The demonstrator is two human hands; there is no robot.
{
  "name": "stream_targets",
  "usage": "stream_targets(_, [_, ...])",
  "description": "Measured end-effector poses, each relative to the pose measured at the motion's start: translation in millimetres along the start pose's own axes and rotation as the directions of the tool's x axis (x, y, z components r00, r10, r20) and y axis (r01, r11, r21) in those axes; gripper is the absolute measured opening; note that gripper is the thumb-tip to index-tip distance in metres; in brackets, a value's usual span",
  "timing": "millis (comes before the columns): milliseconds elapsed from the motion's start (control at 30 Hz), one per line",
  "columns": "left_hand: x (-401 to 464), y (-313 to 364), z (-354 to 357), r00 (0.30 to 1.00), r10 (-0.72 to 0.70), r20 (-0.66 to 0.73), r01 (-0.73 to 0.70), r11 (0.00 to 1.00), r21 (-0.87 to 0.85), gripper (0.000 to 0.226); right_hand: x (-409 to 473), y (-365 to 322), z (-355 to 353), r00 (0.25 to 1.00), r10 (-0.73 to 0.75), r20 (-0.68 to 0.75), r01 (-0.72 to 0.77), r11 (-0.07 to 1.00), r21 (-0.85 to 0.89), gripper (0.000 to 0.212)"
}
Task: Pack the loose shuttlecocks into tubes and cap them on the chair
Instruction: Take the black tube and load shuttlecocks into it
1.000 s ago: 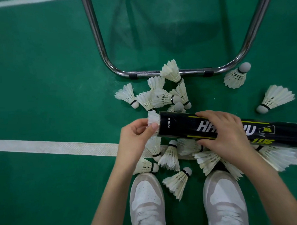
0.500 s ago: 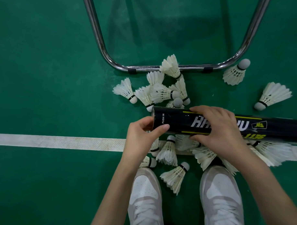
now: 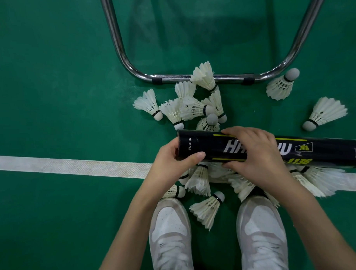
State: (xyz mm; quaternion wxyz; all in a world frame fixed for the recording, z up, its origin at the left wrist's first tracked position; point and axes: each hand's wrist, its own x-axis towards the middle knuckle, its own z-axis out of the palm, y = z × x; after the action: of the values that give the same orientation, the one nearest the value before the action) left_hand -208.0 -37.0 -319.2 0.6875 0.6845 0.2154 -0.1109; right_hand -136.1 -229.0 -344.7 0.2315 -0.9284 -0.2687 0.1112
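now the left hand [image 3: 173, 158] cups the tube's 9 o'clock mouth; right hand [image 3: 259, 154] grips the black yellow-lettered tube [image 3: 323, 153] lying level.

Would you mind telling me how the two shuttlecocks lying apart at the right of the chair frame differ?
The upper shuttlecock points its cork up toward the chair frame; the lower shuttlecock points its cork down-left. The upper one lies close to the frame's bend; the lower lies farther right, on open floor. Both are white feathered with a black band.
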Motion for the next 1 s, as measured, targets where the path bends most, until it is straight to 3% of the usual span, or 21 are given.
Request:
stream_targets(167, [2.1, -0.2, 4.2, 0.997, 0.021, -0.069, -0.02, 1.0, 0.014, 0.023, 0.9, 0.2, -2.6, 1.0, 0.012, -0.01, -0.012, 1.0, 0.011, 0.076])
stream_targets(400, [4.7, -1.9, 2.9, 0.995, -0.009, 0.098, 0.012, 1.0, -0.029, 0.023, -2.5, 3.5, -1.2, 1.0, 0.007, 0.004, -0.007, 1.0, 0.013, 0.076])
stream_targets(533, [3.5, -3.8, -8.9, 0.998, 0.033, -0.049, -0.037, 0.996, -0.083, 0.03, -2.1, 4.9, -4.3, 0.999, 0.023, 0.024, -0.024, 1.0, 0.009, 0.075])
stream_targets(633, [2.6, -8.7, -21.4, 0.986, 0.084, -0.145, -0.081, 0.996, 0.03, 0.02, -2.2, 7.2, -9.5, 0.998, 0.061, 0.021, -0.062, 0.998, 0.008, 0.074])
stream_targets(733, [4.9, -21.1, -29.6, 0.982, 0.078, -0.169, -0.039, 0.973, 0.227, 0.015, -2.3, 9.5, -13.4, 0.995, 0.096, 0.03, -0.096, 0.995, 0.006, 0.074])
stream_targets(833, [6.5, -31.7, -29.3, 0.986, 0.092, -0.142, -0.006, 0.856, 0.516, 0.018, -2.9, 12.3, -15.1, 0.993, 0.111, 0.028, -0.111, 0.994, -0.001, 0.074])
stream_targets(1000, [8.6, -42.3, -21.8, 0.996, 0.069, -0.063, 0.001, 0.671, 0.741, 0.026, -5.4, 15.0, -15.3, 0.991, 0.126, 0.033, -0.126, 0.992, -0.012, 0.075])
